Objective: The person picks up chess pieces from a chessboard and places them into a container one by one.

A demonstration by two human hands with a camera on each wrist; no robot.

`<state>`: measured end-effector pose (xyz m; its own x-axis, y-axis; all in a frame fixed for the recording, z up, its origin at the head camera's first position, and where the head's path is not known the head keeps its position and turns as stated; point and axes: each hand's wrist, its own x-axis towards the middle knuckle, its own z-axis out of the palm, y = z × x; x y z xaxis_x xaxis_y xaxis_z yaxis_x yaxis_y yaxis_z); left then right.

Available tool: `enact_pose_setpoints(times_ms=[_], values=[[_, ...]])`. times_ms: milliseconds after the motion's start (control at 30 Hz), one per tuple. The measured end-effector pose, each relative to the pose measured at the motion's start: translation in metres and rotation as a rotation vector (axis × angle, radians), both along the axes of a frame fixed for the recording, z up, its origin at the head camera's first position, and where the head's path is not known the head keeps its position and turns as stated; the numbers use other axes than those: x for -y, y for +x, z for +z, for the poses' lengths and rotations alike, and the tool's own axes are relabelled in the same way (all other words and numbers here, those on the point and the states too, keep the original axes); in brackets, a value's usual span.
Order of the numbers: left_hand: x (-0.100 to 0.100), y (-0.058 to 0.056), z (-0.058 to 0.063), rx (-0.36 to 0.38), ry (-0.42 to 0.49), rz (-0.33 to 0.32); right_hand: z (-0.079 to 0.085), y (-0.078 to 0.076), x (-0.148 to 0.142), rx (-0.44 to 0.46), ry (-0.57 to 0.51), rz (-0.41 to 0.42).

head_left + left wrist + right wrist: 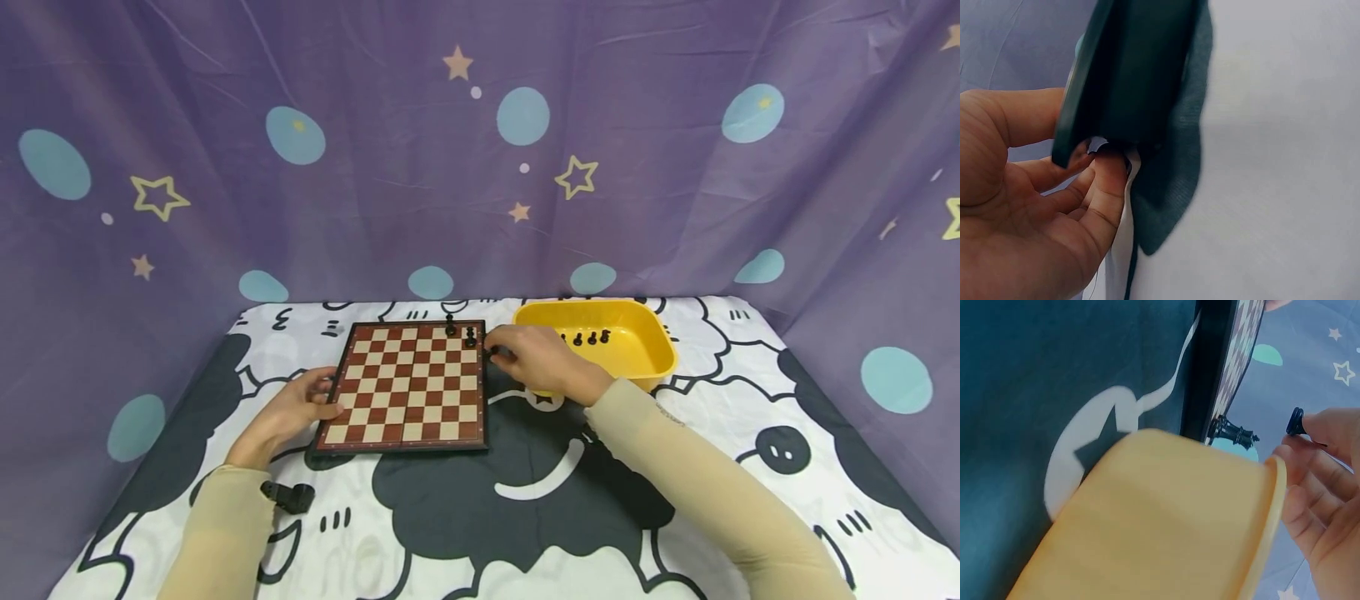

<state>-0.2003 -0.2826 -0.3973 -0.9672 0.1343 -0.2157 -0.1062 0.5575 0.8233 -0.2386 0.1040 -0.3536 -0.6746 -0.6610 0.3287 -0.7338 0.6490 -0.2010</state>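
A red-and-cream chessboard (390, 392) with a dark frame lies on the table, a fold line down its middle. My left hand (292, 408) holds its left edge, thumb on the top face; the left wrist view shows the fingers (1107, 187) at the board's dark side. Two black chess pieces, one (450, 327) at the far edge and another (470, 337) at the far right corner, stand on the board. My right hand (540, 357) is just off that corner and pinches a black chess piece (1295, 422), whose base sticks out from the fingertips. Its kind is hidden.
A yellow basin (637, 354) stands right of the board, partly behind my right forearm, with several small black pieces (592, 337) in it. A patterned cloth (480, 508) covers the table. Behind hangs a purple curtain (375, 208). A black device (291, 497) sits at my left wrist.
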Motion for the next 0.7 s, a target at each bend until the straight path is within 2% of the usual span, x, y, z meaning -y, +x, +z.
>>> enact_pose_setpoints(times_ms=[367, 700], values=[[0.001, -0.001, -0.002, -0.002, -0.002, -0.005, 0.003, 0.001, -0.024, -0.005, -0.027, -0.035], [0.001, -0.001, -0.002, -0.006, -0.005, -0.008, -0.003, -0.001, -0.048, -0.013, -0.064, -0.066]])
